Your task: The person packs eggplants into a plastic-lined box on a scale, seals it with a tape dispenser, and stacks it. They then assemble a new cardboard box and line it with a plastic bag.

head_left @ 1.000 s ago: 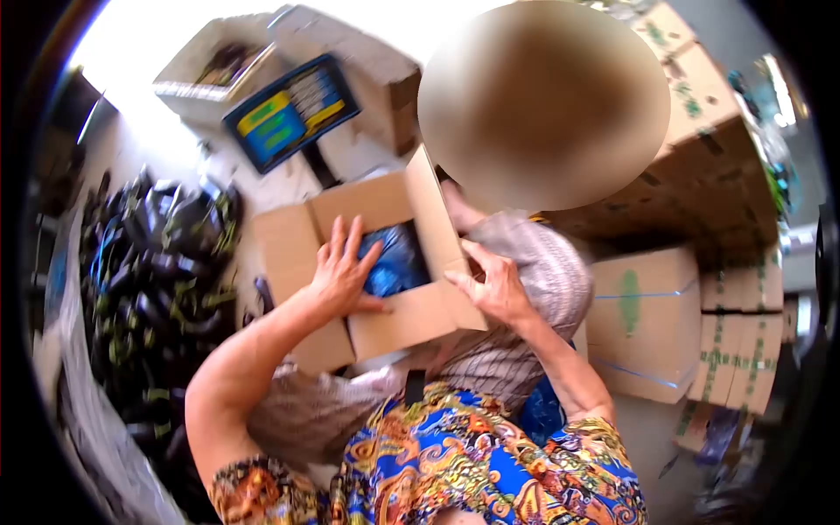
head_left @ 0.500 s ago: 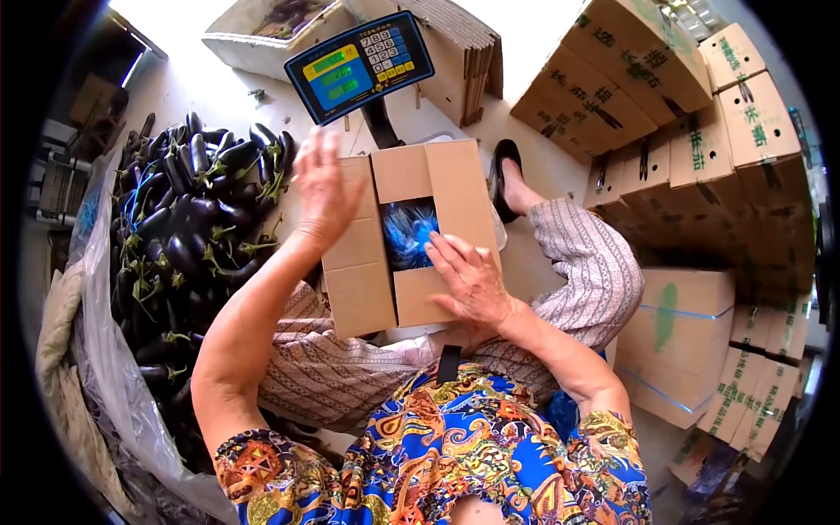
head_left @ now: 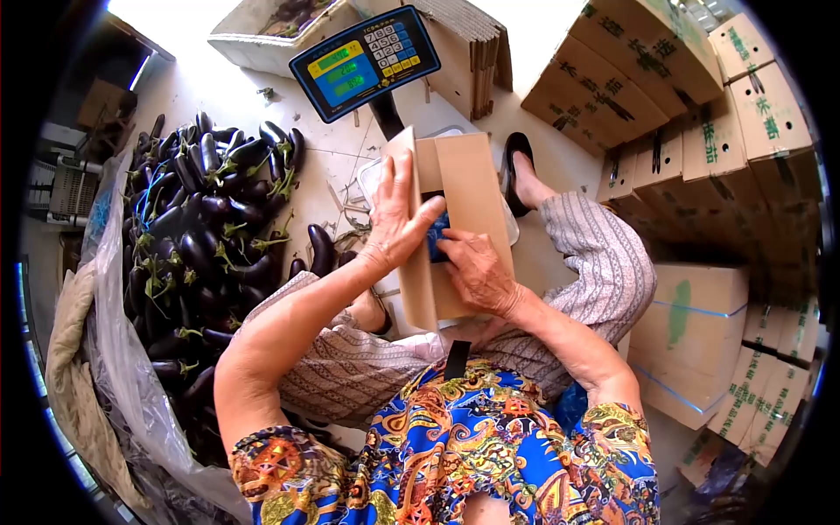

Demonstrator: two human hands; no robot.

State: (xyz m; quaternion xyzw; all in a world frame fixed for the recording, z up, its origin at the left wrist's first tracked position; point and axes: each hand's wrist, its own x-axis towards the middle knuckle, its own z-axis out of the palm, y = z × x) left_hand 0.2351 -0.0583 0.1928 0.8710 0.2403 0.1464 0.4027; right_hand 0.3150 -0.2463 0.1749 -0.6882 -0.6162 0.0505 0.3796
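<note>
Between my legs a brown cardboard box (head_left: 477,192) sits on the platform of a weighing scale, whose pale edge shows around it. Its left flap (head_left: 418,262) stands nearly upright, with my left hand (head_left: 395,214) flat against the flap's outer side, fingers stretched out. My right hand (head_left: 479,273) lies over the box's top with its fingers bent at the opening, touching the blue plastic bag (head_left: 437,234) inside. Whether those fingertips grip anything is hidden. The scale's display (head_left: 363,63) stands just beyond the box, its screen lit.
A large heap of dark eggplants (head_left: 197,236) lies on the floor at left beside clear plastic sheeting (head_left: 131,350). Stacked printed cartons (head_left: 709,131) rise at right, with a blue-strapped carton (head_left: 687,337) nearer me. Flattened cardboard (head_left: 477,61) and a white crate (head_left: 254,39) stand behind the scale.
The box's left flap has swung up from lying outward, pushed by my left hand moving rightward. My right hand stays at the opening, its fingers more bent. The blue bag shows less.
</note>
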